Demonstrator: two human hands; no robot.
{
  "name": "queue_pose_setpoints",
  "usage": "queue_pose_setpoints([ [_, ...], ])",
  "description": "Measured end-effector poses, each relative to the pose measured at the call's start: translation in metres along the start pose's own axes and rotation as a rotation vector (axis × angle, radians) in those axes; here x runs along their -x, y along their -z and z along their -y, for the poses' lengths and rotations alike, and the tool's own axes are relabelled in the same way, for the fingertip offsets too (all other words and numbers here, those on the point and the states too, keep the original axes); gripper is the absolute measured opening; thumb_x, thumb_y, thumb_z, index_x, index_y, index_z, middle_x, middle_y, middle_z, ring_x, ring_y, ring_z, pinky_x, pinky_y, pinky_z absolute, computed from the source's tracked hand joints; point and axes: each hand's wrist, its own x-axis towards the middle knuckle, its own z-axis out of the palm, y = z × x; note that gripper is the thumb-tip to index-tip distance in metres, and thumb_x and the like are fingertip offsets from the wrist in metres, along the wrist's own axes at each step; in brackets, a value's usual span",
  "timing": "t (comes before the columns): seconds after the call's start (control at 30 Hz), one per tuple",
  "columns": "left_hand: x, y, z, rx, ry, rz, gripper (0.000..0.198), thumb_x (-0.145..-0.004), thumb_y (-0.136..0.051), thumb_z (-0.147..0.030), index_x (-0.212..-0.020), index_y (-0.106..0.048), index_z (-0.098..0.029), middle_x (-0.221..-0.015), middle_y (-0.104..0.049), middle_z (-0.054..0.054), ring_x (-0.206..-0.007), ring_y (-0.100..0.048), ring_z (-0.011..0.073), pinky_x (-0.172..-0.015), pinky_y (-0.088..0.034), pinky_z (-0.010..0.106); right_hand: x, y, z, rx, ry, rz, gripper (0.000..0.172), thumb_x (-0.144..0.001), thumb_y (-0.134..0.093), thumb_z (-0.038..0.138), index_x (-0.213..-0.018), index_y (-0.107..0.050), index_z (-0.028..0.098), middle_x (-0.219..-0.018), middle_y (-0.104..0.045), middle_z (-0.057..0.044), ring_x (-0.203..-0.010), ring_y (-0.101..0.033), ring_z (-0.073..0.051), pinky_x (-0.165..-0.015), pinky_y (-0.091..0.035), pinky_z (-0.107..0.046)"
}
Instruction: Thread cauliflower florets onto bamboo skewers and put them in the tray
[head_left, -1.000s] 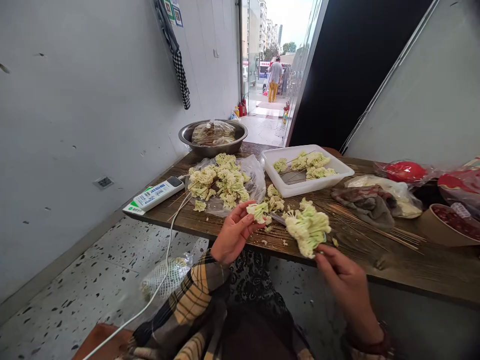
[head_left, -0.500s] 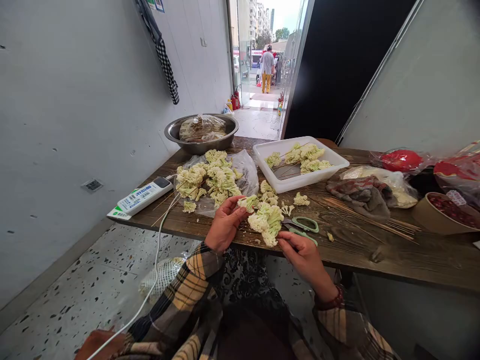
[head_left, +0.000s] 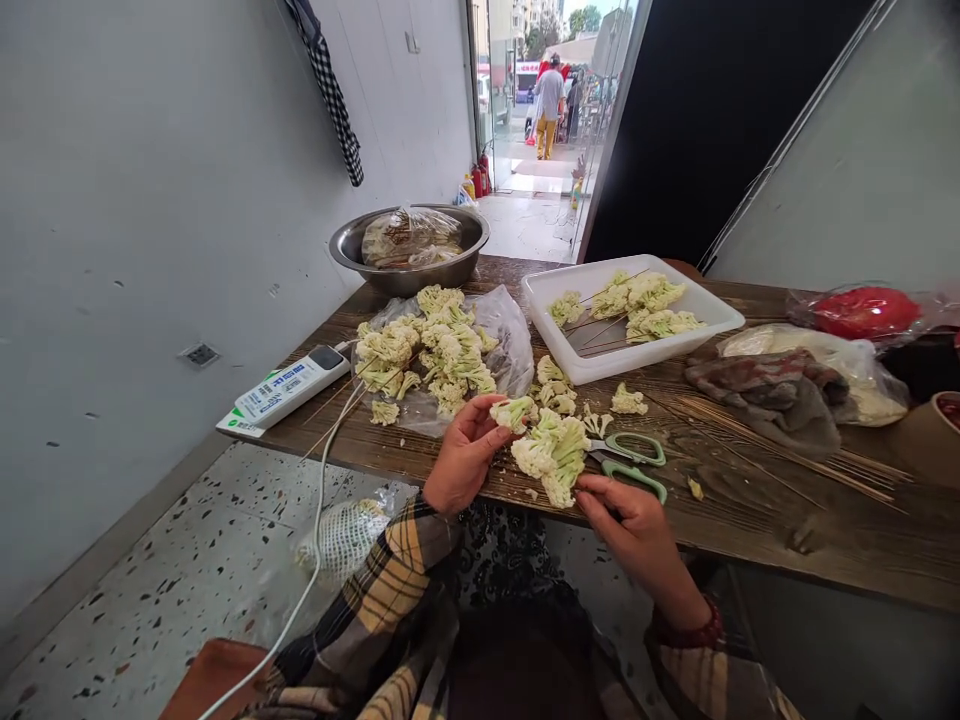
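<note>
My left hand (head_left: 465,460) pinches a small cauliflower floret (head_left: 513,411) just above the wooden table's (head_left: 750,500) front edge. My right hand (head_left: 628,518) grips the stem of a larger cauliflower cluster (head_left: 553,452) beside it. Green-handled scissors (head_left: 628,460) lie on the table right of the cluster, touching neither hand. A heap of cut florets (head_left: 431,350) rests on a clear plastic bag behind my left hand. A white tray (head_left: 697,300) further back holds skewered florets.
A steel bowl (head_left: 352,250) with a plastic bag in it stands at the table's far end. A power strip (head_left: 281,392) and white cable hang at the left edge. Bamboo skewers (head_left: 787,450), a cloth, bagged food and red bowls lie right. A person stands in the doorway.
My right hand has brought the large cluster left toward my left hand, and the scissors now lie uncovered on the table. The left hand keeps its floret.
</note>
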Motion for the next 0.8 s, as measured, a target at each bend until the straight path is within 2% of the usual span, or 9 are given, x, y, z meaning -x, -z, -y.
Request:
queue_pose_setpoints([
  [0.2, 0.0, 0.001, -0.001, 0.042, 0.022, -0.016, 0.04, -0.078, -0.067, -0.03, -0.117, -0.057, -0.024, -0.099, -0.065, 0.003, -0.08, -0.065, 0.0138, -0.068, -0.051, 0.023, -0.002, -0.001, 0.002, 0.045, 0.015, 0.016, 0.023, -0.088, -0.053, 0.032, -0.092, -0.07, 0.016, -0.061, -0.066, -0.001, -0.052, -0.06, -0.014, -0.051, -0.046, -0.023],
  [0.33, 0.001, 0.001, -0.002, 0.044, 0.075, -0.032, 0.033, -0.079, -0.066, -0.036, -0.108, -0.062, -0.021, -0.097, -0.066, 0.003, -0.073, -0.063, 0.0121, -0.064, -0.05, 0.024, -0.002, -0.001, 0.003, 0.051, 0.003, 0.041, 0.024, -0.088, -0.051, 0.033, -0.092, -0.07, 0.018, -0.066, -0.068, -0.002, -0.053, -0.06, -0.014, -0.051, -0.047, -0.023],
  [0.43, 0.001, -0.001, -0.002, 0.05, 0.095, -0.026, 0.037, -0.074, -0.07, -0.038, -0.106, -0.061, -0.02, -0.095, -0.066, 0.003, -0.072, -0.061, 0.0117, -0.062, -0.048, 0.023, -0.002, -0.002, 0.003, 0.046, -0.011, 0.045, 0.026, -0.088, -0.051, 0.034, -0.093, -0.07, 0.018, -0.067, -0.068, -0.003, -0.055, -0.061, -0.015, -0.052, -0.047, -0.024],
  [0.57, 0.002, -0.006, -0.002, 0.005, 0.089, -0.051, 0.038, -0.069, -0.076, -0.032, -0.101, -0.06, -0.02, -0.085, -0.066, 0.001, -0.067, -0.058, 0.0099, -0.06, -0.046, 0.021, -0.002, -0.002, 0.003, 0.032, -0.024, 0.045, 0.028, -0.089, -0.05, 0.035, -0.095, -0.07, 0.016, -0.064, -0.067, -0.003, -0.054, -0.06, -0.015, -0.05, -0.046, -0.023],
  [0.8, 0.001, -0.013, -0.006, -0.001, 0.126, -0.066, 0.026, -0.078, -0.066, -0.036, -0.094, -0.055, -0.018, -0.076, -0.066, 0.001, -0.054, -0.052, 0.008, -0.046, -0.041, 0.018, -0.002, 0.001, 0.007, -0.02, -0.034, 0.085, 0.029, -0.09, -0.049, 0.036, -0.092, -0.069, 0.016, -0.065, -0.066, -0.003, -0.055, -0.06, -0.015, -0.05, -0.045, -0.023],
])
